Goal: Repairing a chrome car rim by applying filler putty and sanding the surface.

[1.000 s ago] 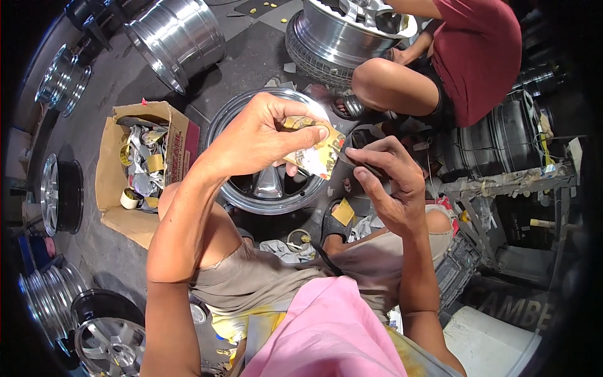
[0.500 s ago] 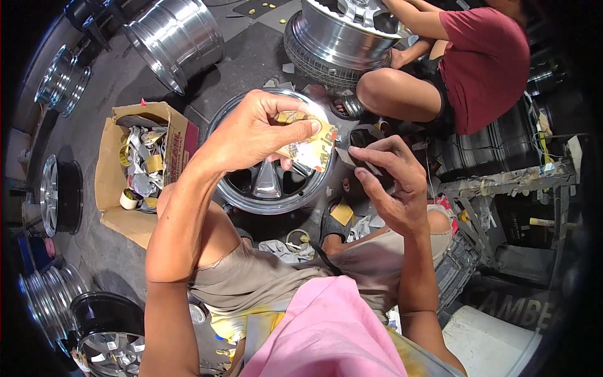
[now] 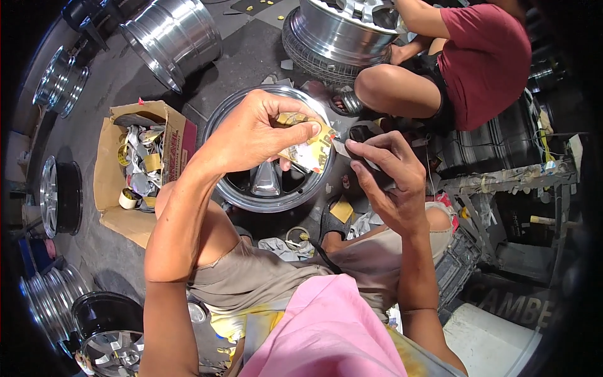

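Observation:
My left hand [image 3: 264, 133] pinches a small yellow printed piece [image 3: 317, 151] between thumb and fingers, above a wheel rim [image 3: 267, 204]. Bright light washes out part of its face, and small red spots show at its edge. Close to that edge, my right hand [image 3: 396, 179] holds a thin grey flat piece [image 3: 341, 148] between thumb and forefinger. Its tip points at the yellow piece; whether they touch I cannot tell. The polished rim with dark gaps between its spokes lies flat on the floor, partly hidden by my left hand.
An open cardboard box [image 3: 113, 217] of scraps and tape rolls stands at the left. A co-worker in a red shirt [image 3: 483, 63] crouches at the far right, by a rim on a tyre [image 3: 320, 66]. More rims [image 3: 176, 44] stand around. A metal frame [image 3: 509, 179] is at the right.
My right hand has shifted slightly up and left, bringing the grey flat piece nearer the yellow piece. My left hand keeps its grip nearly in place.

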Motion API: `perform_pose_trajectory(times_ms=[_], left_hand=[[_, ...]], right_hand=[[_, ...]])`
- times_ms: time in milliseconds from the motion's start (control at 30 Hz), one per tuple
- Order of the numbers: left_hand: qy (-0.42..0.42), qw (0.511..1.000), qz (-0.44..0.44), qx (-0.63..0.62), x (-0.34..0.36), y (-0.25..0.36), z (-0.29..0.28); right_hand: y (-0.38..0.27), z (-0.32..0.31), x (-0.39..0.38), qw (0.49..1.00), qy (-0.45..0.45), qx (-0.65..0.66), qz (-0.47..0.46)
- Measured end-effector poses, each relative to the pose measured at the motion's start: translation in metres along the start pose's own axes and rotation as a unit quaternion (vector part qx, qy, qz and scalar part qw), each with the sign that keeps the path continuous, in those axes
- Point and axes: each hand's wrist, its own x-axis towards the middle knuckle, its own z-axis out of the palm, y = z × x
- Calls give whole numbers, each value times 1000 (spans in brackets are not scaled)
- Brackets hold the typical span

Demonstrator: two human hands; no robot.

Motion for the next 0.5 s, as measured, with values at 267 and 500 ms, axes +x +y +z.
perform_pose_trajectory(times_ms=[267, 500], left_hand=[[10, 1000, 17, 17, 1, -3, -2], [13, 999, 33, 26, 0, -5, -1]], right_hand=[[3, -1, -3, 998, -2, 53, 17], [-3, 4, -3, 999, -21, 36, 20]])
